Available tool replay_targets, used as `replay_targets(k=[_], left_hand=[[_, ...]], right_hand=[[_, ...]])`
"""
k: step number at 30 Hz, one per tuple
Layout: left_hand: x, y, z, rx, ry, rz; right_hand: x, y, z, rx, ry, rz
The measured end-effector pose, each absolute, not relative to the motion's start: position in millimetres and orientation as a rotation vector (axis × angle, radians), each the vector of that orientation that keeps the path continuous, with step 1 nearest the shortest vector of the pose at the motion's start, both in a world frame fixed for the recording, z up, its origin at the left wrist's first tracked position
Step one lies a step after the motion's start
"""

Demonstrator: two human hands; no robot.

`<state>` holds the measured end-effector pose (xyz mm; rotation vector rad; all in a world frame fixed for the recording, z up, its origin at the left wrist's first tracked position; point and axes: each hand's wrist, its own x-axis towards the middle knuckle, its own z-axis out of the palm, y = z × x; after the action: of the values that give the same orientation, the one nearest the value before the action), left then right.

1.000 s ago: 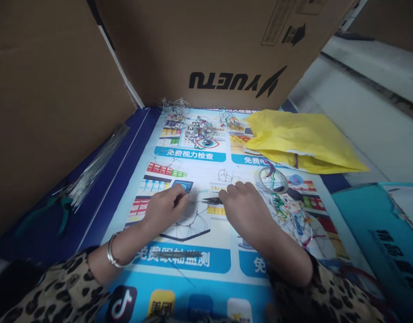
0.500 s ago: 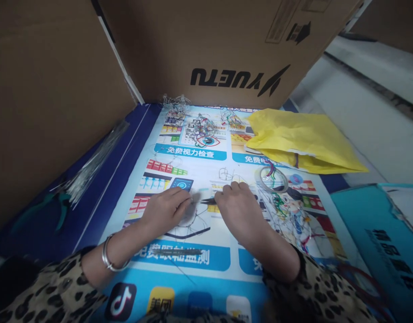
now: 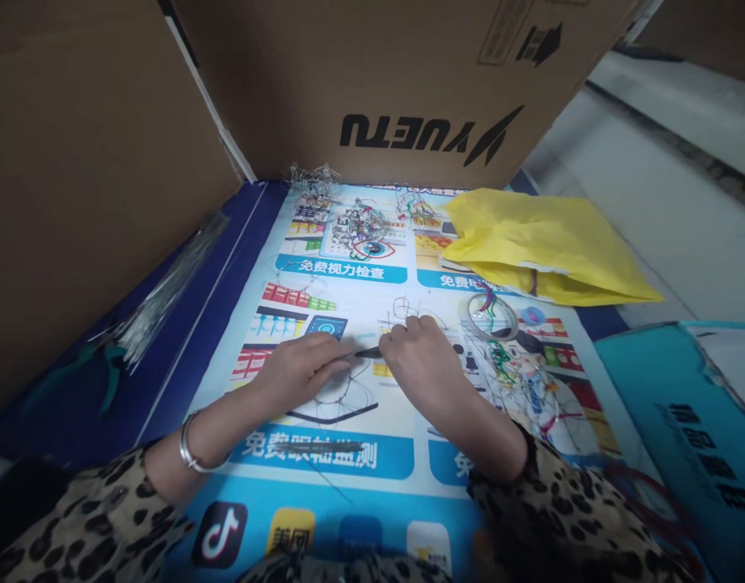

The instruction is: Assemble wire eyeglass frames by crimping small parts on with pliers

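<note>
My left hand [image 3: 300, 368] rests on the printed poster [image 3: 348, 478], its fingers pinched on thin dark wire [image 3: 342, 397] that loops under it. My right hand [image 3: 418, 364] is closed round small dark pliers [image 3: 368, 352], whose tip points left and meets the left fingers. Both sleeves are leopard print, and a silver bangle [image 3: 193, 441] sits on my left wrist.
Cardboard walls [image 3: 105, 146] stand at the left and back. A bundle of silvery wire rods [image 3: 166, 291] and green-handled pliers [image 3: 108, 368] lie at left. A yellow bag [image 3: 548, 251], a tape roll [image 3: 494, 316], tangles of coloured wire [image 3: 530, 389] and a teal folder [image 3: 682, 421] lie at right.
Both hands have shifted slightly up and left on the poster. The pliers tip has closed in on the left fingers.
</note>
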<state>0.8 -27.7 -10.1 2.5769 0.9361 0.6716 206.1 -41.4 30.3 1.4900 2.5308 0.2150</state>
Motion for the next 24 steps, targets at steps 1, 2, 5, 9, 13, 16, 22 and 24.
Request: replay_targets(k=[1,2,5,9,13,16,22,24], left_hand=[[0,-27,-11,2.592,0.957,0.684],[-1,-27,-12,2.603,0.987,0.709],[-1,-26,-15,2.623,1.079,0.797],[0,-26,-14,2.623,1.141,0.850],[-1,-25,-6,2.613,1.004,0.797],[-5,-24,-3,2.614,0.866,0.719],[-10,-24,-7,2.502,0.972,0.737],[-10,-27,-8,2.451,1.063,0.762]], right_hand=[[206,-41,30,1.483,2.542,0.221],[206,-40,30,1.477,2.551,0.229],[206,-38,29,1.454,2.576,0.261],[205,-33,29,1.426,2.600,0.270],[203,-26,29,1.398,2.613,0.244],[201,-21,28,1.394,2.626,0.252],[203,-11,25,1.429,2.655,0.279],[206,-11,27,1.496,2.624,0.254]])
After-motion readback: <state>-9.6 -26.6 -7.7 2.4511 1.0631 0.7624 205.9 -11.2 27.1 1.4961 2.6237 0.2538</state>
